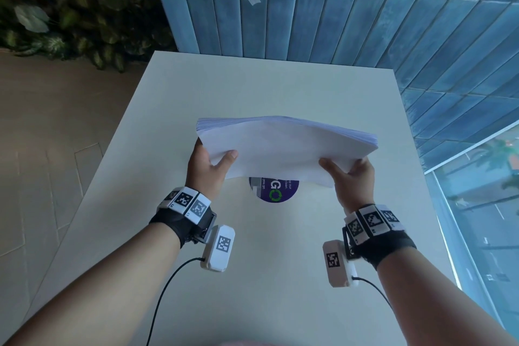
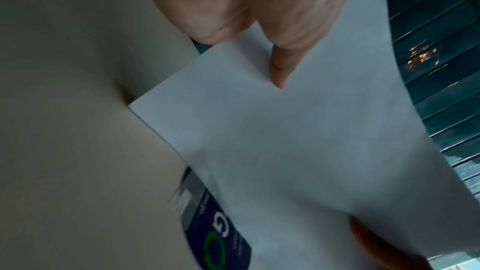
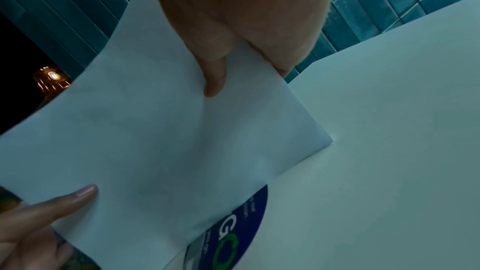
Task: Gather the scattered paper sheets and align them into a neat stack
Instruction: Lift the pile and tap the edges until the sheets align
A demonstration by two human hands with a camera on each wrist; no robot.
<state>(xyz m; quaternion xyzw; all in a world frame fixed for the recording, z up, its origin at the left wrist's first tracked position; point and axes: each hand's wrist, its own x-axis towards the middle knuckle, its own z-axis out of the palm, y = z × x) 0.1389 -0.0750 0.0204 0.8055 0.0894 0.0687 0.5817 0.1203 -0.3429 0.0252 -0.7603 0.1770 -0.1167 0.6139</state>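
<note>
Sheets (image 1: 283, 146) sit gathered in one stack above the table (image 1: 146, 121), tipped so the near edge hangs just over the round sticker (image 1: 273, 191), while your left hand (image 1: 209, 166) pinches one near corner and your right hand (image 1: 352, 177) pinches the other, thumbs on top. Far-edge layers look slightly fanned, so if you loosen either pinch before tapping an edge on the table, the sheets could slide apart again. Sagging in the unsupported middle may also let lower sheets slip out.
</note>
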